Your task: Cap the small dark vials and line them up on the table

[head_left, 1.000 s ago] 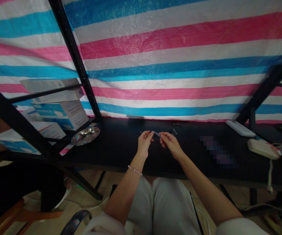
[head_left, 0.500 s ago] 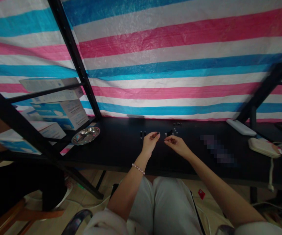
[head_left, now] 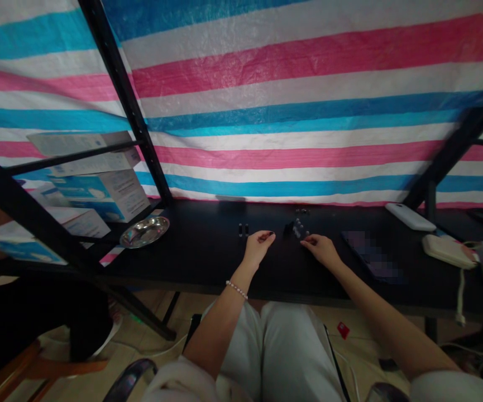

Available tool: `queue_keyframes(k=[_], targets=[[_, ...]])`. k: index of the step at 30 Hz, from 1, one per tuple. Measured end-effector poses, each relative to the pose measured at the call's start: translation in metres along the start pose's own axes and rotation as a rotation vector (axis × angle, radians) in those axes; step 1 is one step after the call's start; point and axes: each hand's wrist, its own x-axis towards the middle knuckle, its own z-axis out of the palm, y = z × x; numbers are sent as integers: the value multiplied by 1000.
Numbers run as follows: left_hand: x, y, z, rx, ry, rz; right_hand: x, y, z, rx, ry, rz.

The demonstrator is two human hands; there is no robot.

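My left hand, wearing a beaded bracelet, is closed in a pinch above the black table. Something small and dark shows at its fingertips, too small to name. My right hand has its thumb and fingers pressed together at the tabletop, beside a cluster of small clear pieces. Whether it grips one of them cannot be made out. Just left of the clear pieces lie small black pieces. Two short dark cylinders with pale ends stand side by side beyond my left hand.
A shiny metal dish sits at the table's left end near stacked boxes and a black metal frame. On the right are a blurred phone-like slab, a white device and a power strip. Another person's dark-clothed leg shows lower left.
My right hand has moved right, away from my left hand, to beside the clear pieces. My left hand keeps its pinch almost in place. The view has shifted slightly.
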Motion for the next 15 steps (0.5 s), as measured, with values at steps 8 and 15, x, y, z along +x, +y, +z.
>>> queue_keyframes(k=[8, 15], targets=[[20, -17, 5, 139, -16, 55, 2, 0, 6, -51, 85, 58], [47, -25, 20, 402, -15, 145, 9, 5, 11, -42, 85, 83]])
